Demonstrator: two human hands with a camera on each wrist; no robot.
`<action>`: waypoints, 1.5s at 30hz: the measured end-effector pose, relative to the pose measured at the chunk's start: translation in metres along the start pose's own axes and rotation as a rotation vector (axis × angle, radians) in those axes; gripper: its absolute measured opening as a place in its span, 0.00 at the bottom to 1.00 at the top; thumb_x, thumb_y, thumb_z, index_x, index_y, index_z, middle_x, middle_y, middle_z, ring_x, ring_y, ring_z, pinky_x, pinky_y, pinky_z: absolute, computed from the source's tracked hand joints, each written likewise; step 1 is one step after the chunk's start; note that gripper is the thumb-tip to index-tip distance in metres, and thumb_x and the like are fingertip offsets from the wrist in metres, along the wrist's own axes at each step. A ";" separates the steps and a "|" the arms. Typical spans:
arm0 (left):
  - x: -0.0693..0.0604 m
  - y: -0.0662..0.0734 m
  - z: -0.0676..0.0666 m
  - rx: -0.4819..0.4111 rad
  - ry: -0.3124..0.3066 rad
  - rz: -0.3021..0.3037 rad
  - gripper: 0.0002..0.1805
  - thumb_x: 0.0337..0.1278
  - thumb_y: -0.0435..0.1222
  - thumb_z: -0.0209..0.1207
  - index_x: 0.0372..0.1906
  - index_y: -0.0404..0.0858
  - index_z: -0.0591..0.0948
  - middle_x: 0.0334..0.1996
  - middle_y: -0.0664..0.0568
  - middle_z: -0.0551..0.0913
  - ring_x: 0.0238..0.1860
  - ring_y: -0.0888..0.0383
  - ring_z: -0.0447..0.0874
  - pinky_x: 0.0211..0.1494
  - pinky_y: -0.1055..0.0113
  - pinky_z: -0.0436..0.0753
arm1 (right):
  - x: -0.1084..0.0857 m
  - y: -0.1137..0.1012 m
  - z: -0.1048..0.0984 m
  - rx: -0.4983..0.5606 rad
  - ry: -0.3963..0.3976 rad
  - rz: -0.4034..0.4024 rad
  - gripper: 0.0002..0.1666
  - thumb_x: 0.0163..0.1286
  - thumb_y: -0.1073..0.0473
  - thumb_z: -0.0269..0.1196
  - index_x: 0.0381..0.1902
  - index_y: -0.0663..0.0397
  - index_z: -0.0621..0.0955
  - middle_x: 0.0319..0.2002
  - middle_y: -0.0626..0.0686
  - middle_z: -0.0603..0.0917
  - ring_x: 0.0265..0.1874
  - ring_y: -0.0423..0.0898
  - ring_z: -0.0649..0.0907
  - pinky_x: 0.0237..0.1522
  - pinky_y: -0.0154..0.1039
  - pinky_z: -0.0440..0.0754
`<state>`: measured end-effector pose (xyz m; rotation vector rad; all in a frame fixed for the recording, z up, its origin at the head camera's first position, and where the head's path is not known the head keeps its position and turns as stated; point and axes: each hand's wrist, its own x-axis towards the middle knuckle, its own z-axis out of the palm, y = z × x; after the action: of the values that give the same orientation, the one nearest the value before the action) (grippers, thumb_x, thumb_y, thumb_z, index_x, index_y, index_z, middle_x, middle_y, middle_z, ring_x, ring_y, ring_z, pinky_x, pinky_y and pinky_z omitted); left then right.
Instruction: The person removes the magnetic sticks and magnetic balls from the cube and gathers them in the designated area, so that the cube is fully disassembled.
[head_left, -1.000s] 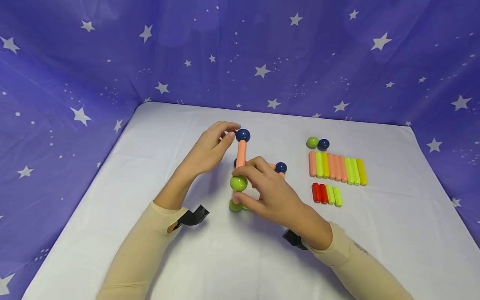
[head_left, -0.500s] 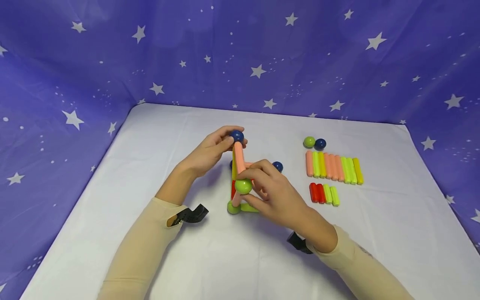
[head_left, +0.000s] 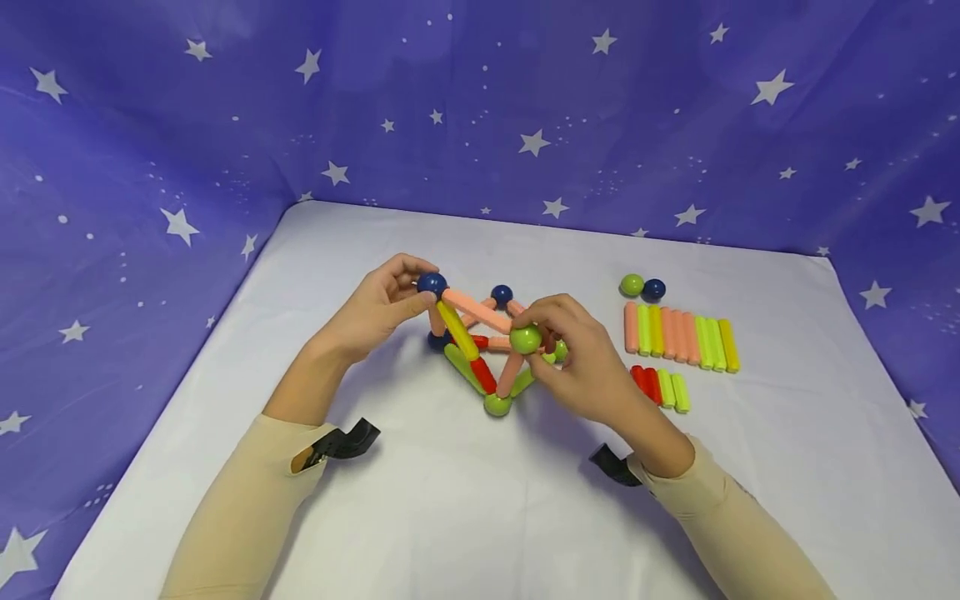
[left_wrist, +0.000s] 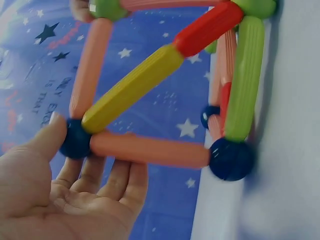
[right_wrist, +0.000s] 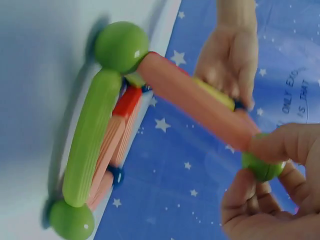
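Observation:
A frame of coloured rods and balls stands on the table, its upper side raised. At its upper left corner my left hand pinches a dark blue ball between thumb and fingers. My right hand grips a green ball at the other upper corner. A pink rod joins these two balls. From the blue ball a yellow rod and a short red rod slant down to a lower green ball. Another pink rod links that lower ball to the gripped green one. My right hand partly hides the frame's right side.
On the right lie a loose green ball and a blue ball. Below them is a row of long pink, green and yellow rods, then short red and green rods. A starry purple cloth hangs behind the white table.
The frame has turned, so its yellow and red diagonal now faces the head view. My left hand has moved left, now pinching the blue ball; my right hand has moved right with the green ball.

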<state>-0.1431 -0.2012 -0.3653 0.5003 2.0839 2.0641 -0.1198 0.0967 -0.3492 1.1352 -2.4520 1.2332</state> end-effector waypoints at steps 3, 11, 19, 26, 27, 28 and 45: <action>-0.005 0.005 -0.001 0.071 -0.050 -0.001 0.21 0.57 0.32 0.67 0.51 0.34 0.71 0.45 0.39 0.78 0.48 0.45 0.79 0.57 0.57 0.76 | 0.006 0.009 -0.006 0.009 0.013 0.049 0.23 0.55 0.76 0.60 0.46 0.48 0.78 0.40 0.46 0.75 0.32 0.47 0.72 0.32 0.38 0.71; -0.012 0.032 0.011 0.437 -0.297 0.054 0.22 0.46 0.39 0.75 0.46 0.46 0.78 0.35 0.52 0.82 0.38 0.57 0.81 0.51 0.61 0.79 | 0.002 0.007 -0.022 0.039 -0.097 0.122 0.24 0.56 0.70 0.68 0.47 0.42 0.78 0.36 0.44 0.76 0.31 0.45 0.70 0.33 0.37 0.67; -0.016 0.048 0.024 0.666 -0.323 0.147 0.15 0.51 0.39 0.72 0.41 0.50 0.78 0.34 0.62 0.80 0.37 0.63 0.77 0.42 0.60 0.80 | -0.006 -0.009 -0.024 -0.072 -0.163 0.057 0.15 0.62 0.57 0.67 0.46 0.40 0.78 0.40 0.41 0.74 0.33 0.39 0.74 0.30 0.34 0.74; -0.020 0.054 0.041 0.957 -0.184 0.322 0.07 0.54 0.43 0.69 0.35 0.49 0.83 0.31 0.65 0.73 0.28 0.66 0.69 0.31 0.67 0.73 | -0.006 -0.010 -0.020 -0.218 -0.083 -0.023 0.06 0.65 0.54 0.65 0.38 0.47 0.82 0.41 0.41 0.76 0.32 0.36 0.75 0.31 0.33 0.77; -0.020 0.055 0.043 0.988 -0.168 0.335 0.06 0.54 0.43 0.70 0.34 0.49 0.83 0.30 0.65 0.72 0.27 0.66 0.67 0.30 0.68 0.72 | -0.006 -0.009 -0.020 -0.211 -0.076 -0.033 0.06 0.65 0.55 0.65 0.38 0.48 0.82 0.41 0.42 0.77 0.33 0.36 0.76 0.31 0.33 0.77; -0.020 0.055 0.044 1.009 -0.156 0.344 0.06 0.53 0.43 0.70 0.33 0.49 0.84 0.29 0.64 0.72 0.26 0.65 0.66 0.28 0.68 0.71 | -0.005 -0.008 -0.019 -0.204 -0.067 -0.042 0.06 0.65 0.55 0.65 0.38 0.49 0.82 0.41 0.43 0.77 0.33 0.36 0.76 0.31 0.33 0.77; -0.022 0.057 0.046 1.074 -0.100 0.378 0.09 0.55 0.43 0.69 0.36 0.46 0.82 0.30 0.63 0.74 0.29 0.63 0.68 0.32 0.67 0.71 | -0.006 -0.002 -0.034 -0.023 -0.089 0.097 0.12 0.63 0.59 0.70 0.41 0.50 0.78 0.28 0.41 0.78 0.23 0.42 0.74 0.24 0.34 0.72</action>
<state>-0.1001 -0.1663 -0.3126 1.1493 3.0514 0.7879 -0.1199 0.1245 -0.3284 1.1003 -2.6082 1.2020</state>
